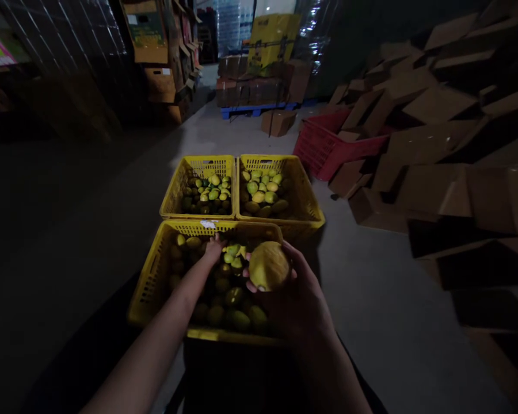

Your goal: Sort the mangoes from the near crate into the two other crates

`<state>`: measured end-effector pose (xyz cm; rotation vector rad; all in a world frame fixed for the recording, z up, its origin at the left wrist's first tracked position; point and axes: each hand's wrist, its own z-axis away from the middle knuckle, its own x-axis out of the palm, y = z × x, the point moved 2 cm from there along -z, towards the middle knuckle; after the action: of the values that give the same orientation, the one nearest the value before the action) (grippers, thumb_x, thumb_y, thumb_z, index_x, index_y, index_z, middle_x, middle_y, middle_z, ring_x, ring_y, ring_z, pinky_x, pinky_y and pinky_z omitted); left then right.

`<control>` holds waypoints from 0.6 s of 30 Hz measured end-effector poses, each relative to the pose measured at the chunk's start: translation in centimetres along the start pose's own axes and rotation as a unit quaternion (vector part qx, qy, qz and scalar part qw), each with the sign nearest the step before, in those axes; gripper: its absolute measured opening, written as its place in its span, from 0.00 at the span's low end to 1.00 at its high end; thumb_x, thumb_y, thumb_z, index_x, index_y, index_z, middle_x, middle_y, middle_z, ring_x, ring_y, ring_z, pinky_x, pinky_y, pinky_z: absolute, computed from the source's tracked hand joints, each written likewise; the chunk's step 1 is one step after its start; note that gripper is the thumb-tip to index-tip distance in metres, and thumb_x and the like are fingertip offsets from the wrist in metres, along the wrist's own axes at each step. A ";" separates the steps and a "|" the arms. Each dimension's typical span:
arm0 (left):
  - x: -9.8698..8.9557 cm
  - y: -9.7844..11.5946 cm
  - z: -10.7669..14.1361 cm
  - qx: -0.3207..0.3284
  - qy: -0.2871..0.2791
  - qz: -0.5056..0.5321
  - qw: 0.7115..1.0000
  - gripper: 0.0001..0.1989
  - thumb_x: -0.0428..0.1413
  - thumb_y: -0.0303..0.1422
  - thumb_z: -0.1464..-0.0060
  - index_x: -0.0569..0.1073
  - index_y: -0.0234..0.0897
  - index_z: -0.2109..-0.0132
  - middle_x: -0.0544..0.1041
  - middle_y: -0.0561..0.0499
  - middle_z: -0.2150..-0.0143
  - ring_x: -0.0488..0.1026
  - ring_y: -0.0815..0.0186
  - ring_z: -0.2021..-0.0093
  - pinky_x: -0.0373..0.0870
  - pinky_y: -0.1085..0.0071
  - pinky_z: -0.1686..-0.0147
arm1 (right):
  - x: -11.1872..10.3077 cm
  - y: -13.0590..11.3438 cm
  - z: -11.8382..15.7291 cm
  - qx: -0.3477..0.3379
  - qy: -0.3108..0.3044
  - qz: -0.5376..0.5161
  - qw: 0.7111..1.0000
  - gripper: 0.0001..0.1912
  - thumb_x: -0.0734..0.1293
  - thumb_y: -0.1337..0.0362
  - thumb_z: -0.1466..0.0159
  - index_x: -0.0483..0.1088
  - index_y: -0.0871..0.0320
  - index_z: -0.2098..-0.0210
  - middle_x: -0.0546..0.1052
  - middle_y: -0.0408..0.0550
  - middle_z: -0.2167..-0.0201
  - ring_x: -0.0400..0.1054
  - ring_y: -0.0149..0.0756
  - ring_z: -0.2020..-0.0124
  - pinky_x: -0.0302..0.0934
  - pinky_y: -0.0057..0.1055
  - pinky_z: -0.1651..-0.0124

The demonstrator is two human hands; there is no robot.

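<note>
My right hand (300, 282) is closed around a yellow-green lemon (269, 265), raised above the right side of the front yellow crate (149, 270). Its fingertips show at the fruit's left edge. My left hand (214, 248) reaches into the same crate, close to its far wall. The fingers there look stretched out and apart, with no fruit visible in them. Just right of that hand, several green and yellow lemons (233, 253) lie in the light. More lemons (237, 319) fill the shadowed near part of the crate.
Behind stand two more yellow crates, a left one (169, 198) and a right one (311, 201), both holding lemons. A red crate (317, 146) and heaped cardboard boxes (435, 184) crowd the right. Farther back are a blue pallet (259, 109) with cartons and stacked boxes (157, 83).
</note>
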<state>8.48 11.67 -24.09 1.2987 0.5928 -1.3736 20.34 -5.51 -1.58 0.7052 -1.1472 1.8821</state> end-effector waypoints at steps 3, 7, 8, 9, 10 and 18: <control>-0.2 -0.1 -0.6 -0.043 -0.007 0.039 0.998 0.16 0.50 0.29 0.43 0.70 0.37 0.47 0.60 0.36 0.40 0.63 0.48 0.45 0.61 0.55 0.49 | 0.1 -0.6 0.1 -0.010 0.012 -0.003 1.000 0.12 0.68 0.56 0.47 0.71 0.58 0.70 0.78 0.49 0.75 0.71 0.38 0.78 0.64 0.30 0.80; -2.9 -0.7 0.8 -0.077 -0.027 0.136 0.987 0.21 0.54 0.32 0.47 0.67 0.35 0.45 0.67 0.37 0.46 0.66 0.52 0.46 0.61 0.59 0.48 | 0.4 -0.1 -0.4 -0.009 0.033 -0.029 0.999 0.08 0.68 0.58 0.46 0.69 0.57 0.70 0.77 0.45 0.76 0.72 0.37 0.76 0.65 0.30 0.78; -4.0 -0.9 1.6 -0.077 -0.037 0.170 0.982 0.20 0.54 0.33 0.46 0.67 0.34 0.46 0.70 0.39 0.49 0.67 0.54 0.48 0.63 0.61 0.50 | 0.5 0.2 -0.5 -0.010 0.036 -0.035 0.999 0.07 0.67 0.59 0.45 0.69 0.56 0.70 0.77 0.44 0.77 0.72 0.36 0.75 0.64 0.29 0.77; -5.3 -1.0 2.5 -0.072 -0.048 0.206 0.975 0.19 0.52 0.35 0.45 0.68 0.34 0.47 0.72 0.41 0.52 0.69 0.57 0.51 0.64 0.64 0.52 | 0.6 0.5 -0.7 -0.012 0.037 -0.033 0.999 0.07 0.67 0.60 0.45 0.68 0.56 0.70 0.77 0.44 0.77 0.73 0.36 0.75 0.64 0.28 0.78; -6.8 -1.2 3.6 -0.066 -0.061 0.244 0.966 0.17 0.49 0.38 0.43 0.69 0.34 0.50 0.74 0.43 0.55 0.70 0.60 0.54 0.66 0.66 0.55 | 0.7 0.8 -0.8 -0.017 0.036 -0.025 0.999 0.07 0.66 0.60 0.44 0.68 0.56 0.70 0.76 0.43 0.77 0.73 0.36 0.74 0.63 0.27 0.78; -16.5 -0.1 16.4 -0.051 -0.148 0.672 0.724 0.30 0.46 0.57 0.48 0.72 0.30 0.63 0.70 0.50 0.79 0.64 0.73 0.80 0.63 0.77 0.79 | 1.1 3.6 -1.5 -0.047 0.012 0.101 0.994 0.10 0.68 0.56 0.45 0.67 0.55 0.68 0.73 0.38 0.78 0.69 0.31 0.79 0.64 0.27 0.77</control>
<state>-0.86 3.08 -4.58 0.9500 -0.5025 -0.2530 16.60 -4.74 -3.04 0.5298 -1.3235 1.9817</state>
